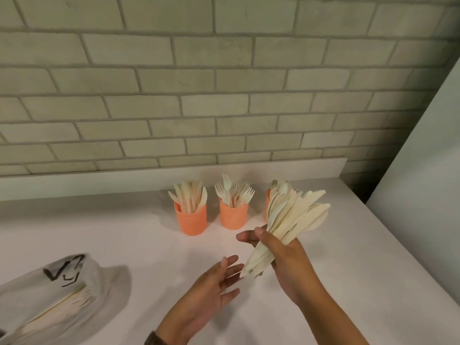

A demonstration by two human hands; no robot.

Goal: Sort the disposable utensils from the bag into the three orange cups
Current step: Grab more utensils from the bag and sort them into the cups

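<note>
Sorting under way: right grip clasps a fanned bundle of utensils before the rightmost cup; left grip, spread flat, touches the handle ends; next, likely separating one kind.

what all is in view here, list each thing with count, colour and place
left cup: one, orange, back of counter, holds knives
middle cup: one, orange, beside it, holds forks
right cup: one, orange, mostly hidden behind bundle
bundle: one, cream utensils, fanned above counter
bag: one, pale grey with black marks, lower left, utensils inside
counter: one, white
wall: one, pale brick, behind counter
panel: one, white, far right
strap: one, dark, left wrist
left hand: one, open, fingers by bundle's handle ends
right hand: one, grips bundle
</note>
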